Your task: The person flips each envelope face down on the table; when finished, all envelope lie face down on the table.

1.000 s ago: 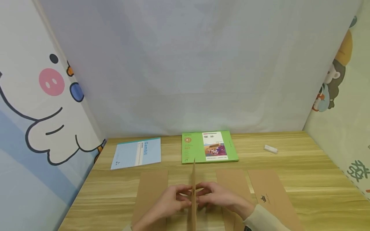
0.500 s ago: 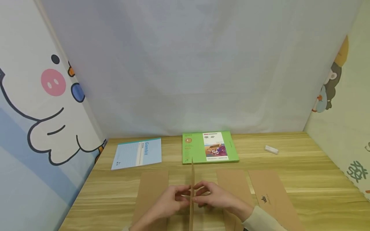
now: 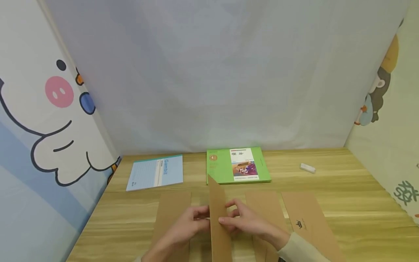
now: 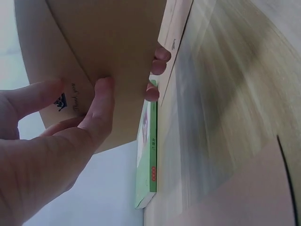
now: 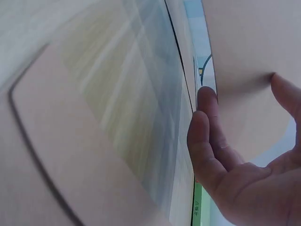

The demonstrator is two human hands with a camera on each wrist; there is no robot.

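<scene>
A brown kraft envelope (image 3: 220,218) stands on edge between my two hands. My right hand (image 3: 247,220) holds it, thumb on its right face and fingertips (image 4: 160,54) around the lower edge. On the other face, the fingers of my left hand (image 3: 188,225) touch it by the pointed flap (image 4: 40,52). A printed crown and "Thank you" show beside them in the left wrist view. The flap lies against the envelope there. In the head view the envelope hides my left fingertips.
One brown envelope (image 3: 171,207) lies to the left on the wooden table (image 3: 353,203); two more, a middle envelope (image 3: 265,205) and a crown-printed envelope (image 3: 309,218), lie to the right. Behind are a blue notebook (image 3: 155,173), a green book (image 3: 219,171) and a white eraser (image 3: 307,167).
The held envelope has turned from nearly edge-on to showing its right face in the head view, its top edge leaning left. My hands shifted slightly with it.
</scene>
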